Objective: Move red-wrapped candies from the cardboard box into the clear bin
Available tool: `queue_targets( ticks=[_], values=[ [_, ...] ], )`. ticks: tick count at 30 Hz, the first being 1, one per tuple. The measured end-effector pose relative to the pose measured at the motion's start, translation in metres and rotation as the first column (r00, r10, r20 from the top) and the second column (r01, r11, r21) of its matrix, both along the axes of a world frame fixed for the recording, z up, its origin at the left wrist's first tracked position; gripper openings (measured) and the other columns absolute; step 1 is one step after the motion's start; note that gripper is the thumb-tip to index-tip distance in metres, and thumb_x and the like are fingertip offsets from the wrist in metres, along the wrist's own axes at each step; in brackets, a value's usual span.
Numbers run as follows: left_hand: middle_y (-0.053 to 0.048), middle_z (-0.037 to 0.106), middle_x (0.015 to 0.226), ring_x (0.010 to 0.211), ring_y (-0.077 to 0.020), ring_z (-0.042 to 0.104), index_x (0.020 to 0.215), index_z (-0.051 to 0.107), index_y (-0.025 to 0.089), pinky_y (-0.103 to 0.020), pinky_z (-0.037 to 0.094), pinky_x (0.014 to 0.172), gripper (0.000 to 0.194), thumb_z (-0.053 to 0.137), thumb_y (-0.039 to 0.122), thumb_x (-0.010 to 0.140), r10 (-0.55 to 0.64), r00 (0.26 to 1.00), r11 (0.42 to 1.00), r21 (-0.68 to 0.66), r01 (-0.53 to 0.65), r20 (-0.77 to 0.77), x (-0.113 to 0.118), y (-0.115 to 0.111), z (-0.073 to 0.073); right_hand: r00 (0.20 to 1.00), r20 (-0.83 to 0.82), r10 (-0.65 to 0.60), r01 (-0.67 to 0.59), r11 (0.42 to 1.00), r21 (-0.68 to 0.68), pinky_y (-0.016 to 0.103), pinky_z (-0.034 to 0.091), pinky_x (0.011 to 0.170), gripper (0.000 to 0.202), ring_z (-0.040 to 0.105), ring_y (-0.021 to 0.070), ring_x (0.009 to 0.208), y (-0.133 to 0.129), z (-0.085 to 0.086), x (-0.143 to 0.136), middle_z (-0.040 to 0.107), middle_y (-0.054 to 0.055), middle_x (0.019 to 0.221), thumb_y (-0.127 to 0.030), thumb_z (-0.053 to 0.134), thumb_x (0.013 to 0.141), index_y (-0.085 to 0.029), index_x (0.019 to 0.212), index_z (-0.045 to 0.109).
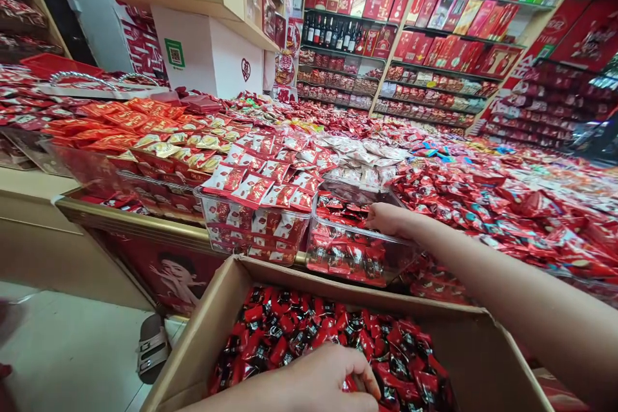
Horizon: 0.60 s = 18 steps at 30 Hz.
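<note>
An open cardboard box (463, 315) at the bottom holds many red-and-black wrapped candies (290, 322). My left hand (333, 376) is in the box, its fingers curled down over the candies with a bit of red wrapper at the fingertips. My right hand (386, 217) reaches into a clear plastic bin (347, 257) beyond the box, which is partly filled with similar red-and-black candies. Its fingers are bent together at the candies, and what they hold, if anything, is hidden. A bin of red-and-white packets (255, 219) stands just left of that bin.
Orange-red packets (130, 119) and gold-and-red ones fill bins at the left. Loose red candies (449, 212) are heaped at the right. Shelves with boxes and bottles (333, 35) stand behind. A sandal (153, 347) lies on the floor at lower left.
</note>
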<state>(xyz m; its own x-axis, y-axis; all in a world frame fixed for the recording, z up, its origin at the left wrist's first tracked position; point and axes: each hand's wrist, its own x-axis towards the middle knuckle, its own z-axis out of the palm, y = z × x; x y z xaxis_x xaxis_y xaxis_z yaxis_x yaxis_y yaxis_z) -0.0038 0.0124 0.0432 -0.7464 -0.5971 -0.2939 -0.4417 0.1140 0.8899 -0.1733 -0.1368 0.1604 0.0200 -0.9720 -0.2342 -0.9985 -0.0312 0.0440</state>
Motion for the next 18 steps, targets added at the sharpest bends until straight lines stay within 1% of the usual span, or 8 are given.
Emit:
queue_targets(
  ticks=[2, 5, 9, 11, 13, 14, 16, 18],
  values=[
    [0.002, 0.064, 0.089, 0.078, -0.0147, 0.056, 0.091, 0.063, 0.025, -0.022, 0.041, 0.071, 0.025, 0.054, 0.035, 0.070, -0.042, 0.999, 0.999, -0.018, 0.041, -0.029, 0.002, -0.001, -0.004, 1.000, -0.003, -0.011, 0.011, 1.000, 0.018, 0.025, 0.045, 0.059, 0.020, 0.058, 0.0129, 0.066, 0.001, -0.001, -0.001, 0.063, 0.003, 0.074, -0.032, 0.055, 0.078, -0.013, 0.079, 0.061],
    [0.002, 0.064, 0.090, 0.079, -0.0136, 0.056, 0.092, 0.063, 0.025, -0.021, 0.041, 0.072, 0.026, 0.054, 0.039, 0.071, -0.085, 0.993, 0.996, -0.044, 0.082, -0.081, 0.002, -0.003, -0.014, 1.000, 0.004, -0.015, 0.015, 0.999, 0.030, 0.022, 0.042, 0.053, 0.016, 0.060, 0.0165, 0.068, 0.005, -0.001, 0.000, 0.065, 0.007, 0.075, -0.027, 0.062, 0.070, -0.013, 0.078, 0.063],
    [0.002, 0.065, 0.087, 0.075, -0.0145, 0.057, 0.090, 0.064, 0.026, -0.021, 0.042, 0.069, 0.024, 0.055, 0.037, 0.071, -0.085, 0.988, 0.995, -0.072, 0.076, -0.129, 0.001, -0.005, -0.023, 1.000, 0.015, -0.026, 0.025, 0.999, 0.029, 0.022, 0.042, 0.047, 0.027, 0.061, 0.0181, 0.063, 0.013, 0.001, 0.002, 0.066, 0.008, 0.076, -0.028, 0.067, 0.063, -0.014, 0.086, 0.062],
    [0.002, 0.065, 0.085, 0.073, -0.0147, 0.057, 0.089, 0.065, 0.026, -0.022, 0.042, 0.069, 0.022, 0.055, 0.035, 0.071, -0.103, 0.984, 0.992, -0.085, 0.091, -0.142, 0.001, -0.006, -0.024, 0.999, 0.012, -0.036, 0.035, 0.999, 0.036, 0.023, 0.043, 0.044, 0.031, 0.061, 0.0180, 0.057, 0.016, 0.002, 0.003, 0.066, 0.006, 0.071, -0.027, 0.070, 0.059, -0.015, 0.087, 0.062],
    [0.002, 0.065, 0.083, 0.072, -0.0147, 0.057, 0.089, 0.065, 0.026, -0.022, 0.042, 0.070, 0.022, 0.055, 0.033, 0.071, -0.126, 0.984, 0.990, -0.085, 0.116, -0.123, -0.001, -0.008, -0.024, 0.999, -0.002, -0.035, 0.035, 0.998, 0.047, 0.024, 0.044, 0.044, 0.030, 0.062, 0.0186, 0.054, 0.018, 0.004, 0.005, 0.066, 0.006, 0.069, -0.025, 0.071, 0.058, -0.015, 0.084, 0.062],
    [0.002, 0.065, 0.082, 0.071, -0.0150, 0.056, 0.090, 0.065, 0.026, -0.022, 0.042, 0.069, 0.023, 0.055, 0.032, 0.070, -0.136, 0.986, 0.989, -0.079, 0.128, -0.099, -0.002, -0.009, -0.025, 1.000, -0.017, -0.026, 0.027, 0.999, 0.046, 0.025, 0.045, 0.046, 0.028, 0.063, 0.0200, 0.057, 0.018, 0.005, 0.005, 0.066, 0.007, 0.070, -0.023, 0.071, 0.057, -0.015, 0.082, 0.063],
    [0.000, 0.064, 0.080, 0.072, -0.0157, 0.056, 0.091, 0.066, 0.024, -0.023, 0.041, 0.070, 0.026, 0.057, 0.029, 0.067, -0.150, 0.988, 0.987, -0.064, 0.147, -0.042, -0.003, -0.011, -0.025, 0.998, -0.056, 0.004, -0.003, 0.999, 0.033, 0.027, 0.047, 0.054, 0.024, 0.064, 0.0250, 0.070, 0.016, 0.005, 0.006, 0.067, 0.011, 0.078, -0.019, 0.072, 0.055, -0.014, 0.078, 0.064],
    [0.001, 0.063, 0.077, 0.071, -0.0155, 0.054, 0.088, 0.067, 0.023, -0.023, 0.040, 0.071, 0.025, 0.058, 0.027, 0.065, -0.135, 0.991, 0.989, -0.054, 0.135, 0.004, -0.005, -0.013, -0.026, 0.995, -0.089, 0.035, -0.034, 0.999, 0.019, 0.030, 0.048, 0.060, 0.023, 0.062, 0.0292, 0.081, 0.013, 0.003, 0.005, 0.066, 0.015, 0.085, -0.018, 0.071, 0.055, -0.013, 0.077, 0.065]
  ],
)
